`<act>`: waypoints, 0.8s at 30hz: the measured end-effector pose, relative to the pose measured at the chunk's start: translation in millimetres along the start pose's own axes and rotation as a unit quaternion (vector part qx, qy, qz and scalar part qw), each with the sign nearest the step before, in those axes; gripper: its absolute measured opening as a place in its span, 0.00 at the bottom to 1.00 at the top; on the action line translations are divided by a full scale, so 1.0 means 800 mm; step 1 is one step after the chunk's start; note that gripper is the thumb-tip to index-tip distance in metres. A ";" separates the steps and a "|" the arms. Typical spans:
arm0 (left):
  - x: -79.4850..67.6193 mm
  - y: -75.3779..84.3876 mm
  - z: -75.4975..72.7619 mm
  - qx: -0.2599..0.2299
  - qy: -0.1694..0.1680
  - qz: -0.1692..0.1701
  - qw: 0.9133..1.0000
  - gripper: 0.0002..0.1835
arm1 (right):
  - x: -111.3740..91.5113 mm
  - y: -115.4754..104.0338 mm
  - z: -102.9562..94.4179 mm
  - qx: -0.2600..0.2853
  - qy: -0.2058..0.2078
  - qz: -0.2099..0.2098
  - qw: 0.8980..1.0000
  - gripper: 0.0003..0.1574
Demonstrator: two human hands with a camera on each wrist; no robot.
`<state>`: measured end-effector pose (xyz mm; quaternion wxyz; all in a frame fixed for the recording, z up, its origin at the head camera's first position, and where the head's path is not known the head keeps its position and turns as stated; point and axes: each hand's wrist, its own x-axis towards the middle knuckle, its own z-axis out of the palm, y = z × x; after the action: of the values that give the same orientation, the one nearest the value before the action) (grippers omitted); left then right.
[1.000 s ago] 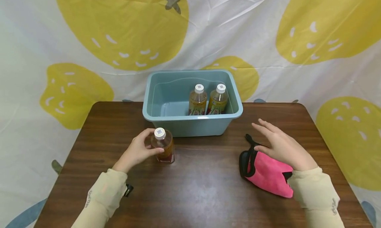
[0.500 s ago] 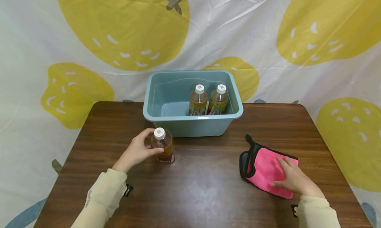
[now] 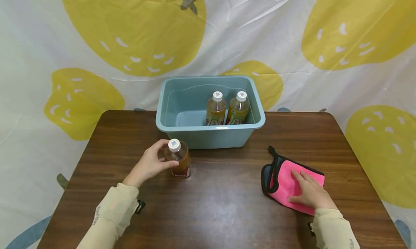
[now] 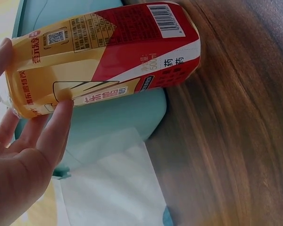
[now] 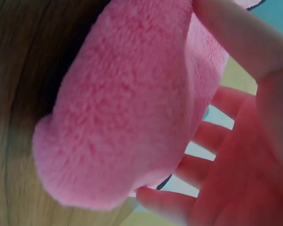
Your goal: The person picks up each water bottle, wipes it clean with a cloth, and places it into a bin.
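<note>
In front of the tub stands a plastic drink bottle (image 3: pixel 181 161) with a white cap and a red and yellow label. My left hand (image 3: pixel 150 166) holds it by the upper part, thumb on the near side and fingers behind; the left wrist view shows the fingertips on the label (image 4: pixel 108 56). At the right lies a fluffy pink cloth (image 3: pixel 289 178) with black edging and a loop, folded over itself. My right hand (image 3: pixel 313 193) touches its near right part with fingers spread. Up close, the thumb and fingertips meet the pink pile (image 5: pixel 118 103).
A light blue plastic tub (image 3: pixel 209 138) stands at the back of the dark wooden table (image 3: pixel 221 213). Two similar capped bottles, one left (image 3: pixel 216 110) and one right (image 3: pixel 238 110), stand upright in its right half. A lemon-print sheet (image 3: pixel 227 32) hangs behind the table.
My right hand has come down from above the pink cloth onto its near right part, then shifted slightly left and up. The left hand and its bottle have stayed put.
</note>
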<state>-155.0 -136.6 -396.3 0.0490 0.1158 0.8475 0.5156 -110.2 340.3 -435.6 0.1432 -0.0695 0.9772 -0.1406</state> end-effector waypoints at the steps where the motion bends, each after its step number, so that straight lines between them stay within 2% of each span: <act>1: 0.000 0.000 0.000 0.001 0.000 0.000 1.000 0.31 | 0.001 -0.001 0.001 -0.002 -0.001 0.005 1.000 0.62; 9: 0.001 0.001 0.001 -0.004 -0.001 0.005 1.000 0.31 | 0.015 -0.013 0.001 -0.037 -0.015 0.035 0.999 0.62; 14: 0.001 -0.001 0.000 -0.001 -0.002 0.008 1.000 0.31 | 0.017 -0.016 0.002 -0.040 -0.018 0.034 0.998 0.59; 24: 0.000 -0.001 -0.001 -0.005 -0.001 0.010 1.000 0.31 | 0.010 -0.020 0.008 -0.074 0.031 0.004 0.997 0.47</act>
<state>-155.0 -137.5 -396.7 0.0453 0.1251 0.8438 0.5199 -114.4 322.2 -438.9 0.1082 -0.0719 0.9891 -0.0697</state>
